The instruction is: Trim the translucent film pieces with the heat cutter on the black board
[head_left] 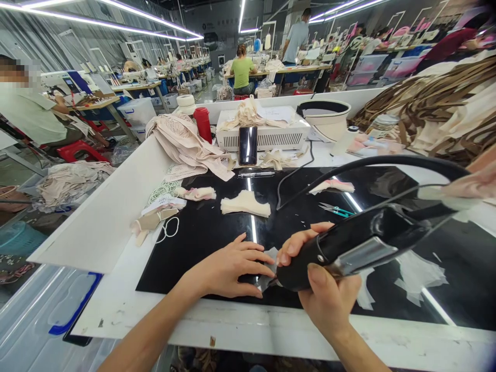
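My right hand is wrapped round a black corded hand tool with a metal lever on its side. Its narrow tip points down and left, close to my left fingertips. My left hand lies on the black mat with fingers stretched out, touching a small translucent white piece. Part of that piece is hidden by the fingers and tool. Beyond the hands sits a stack of cream fabric pieces. More translucent cut pieces lie to the right, partly under the tool.
Teal-handled snips and a pen lie on the mat. Behind stand a phone, a white vented box, a red cup and a fabric heap. The tool's thick cord arches rightward. Co-workers sit farther back.
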{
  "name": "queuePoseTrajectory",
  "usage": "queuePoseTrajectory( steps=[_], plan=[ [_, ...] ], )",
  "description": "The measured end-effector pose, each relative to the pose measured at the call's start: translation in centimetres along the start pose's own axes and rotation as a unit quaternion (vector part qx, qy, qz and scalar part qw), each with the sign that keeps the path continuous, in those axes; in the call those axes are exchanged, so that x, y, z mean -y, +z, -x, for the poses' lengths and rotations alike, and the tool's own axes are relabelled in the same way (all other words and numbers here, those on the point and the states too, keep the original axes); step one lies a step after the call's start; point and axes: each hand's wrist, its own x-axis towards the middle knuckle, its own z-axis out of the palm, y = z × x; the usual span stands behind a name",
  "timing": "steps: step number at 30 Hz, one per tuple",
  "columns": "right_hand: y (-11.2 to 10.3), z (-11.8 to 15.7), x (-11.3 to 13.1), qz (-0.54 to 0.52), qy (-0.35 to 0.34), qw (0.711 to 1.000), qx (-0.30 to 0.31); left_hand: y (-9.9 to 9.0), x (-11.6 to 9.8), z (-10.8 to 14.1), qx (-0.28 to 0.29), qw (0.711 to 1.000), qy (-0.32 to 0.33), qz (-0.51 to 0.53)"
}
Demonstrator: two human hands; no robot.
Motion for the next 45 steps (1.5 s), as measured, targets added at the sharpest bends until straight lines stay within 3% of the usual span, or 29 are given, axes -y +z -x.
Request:
queuePoseTrajectory(
  steps=[13,17,21,24,28,33,45],
  plan=[
    [1.0,0.8,-0.4,-0.023,0.008,0.999,0.025,-0.1,0.1,0.0,0.0,1.0,0.002,0.023],
    [0.7,0.0,0.5,-0.023,0.014,0.999,0.026,-0.2,-0.1,0.1,-0.02,1.0,0.007,0.008],
    [-0.4,-1.6,2.8,0.097,-0.01,0.995,0.026,0.2,-0.4,-0.1,-0.061,0.998,0.0,-0.034],
    [-1.6,-2.5,3.7,0.177,-0.02,0.984,0.021,0.9,-0.8,-0.6,-0.053,0.997,0.005,-0.055],
    [-2.4,-2.6,2.9,0.103,-0.038,0.994,-0.016,1.8,-0.8,-1.2,-0.018,0.997,0.005,-0.077],
    [-1.9,-2.4,1.5,0.047,-0.05,0.996,-0.055,1.9,-0.7,-1.0,-0.004,0.995,-0.016,-0.103],
    [-1.2,-2.2,1.0,0.06,-0.071,0.994,-0.053,1.3,-0.9,-0.9,0.026,0.994,-0.031,-0.105]
  ],
)
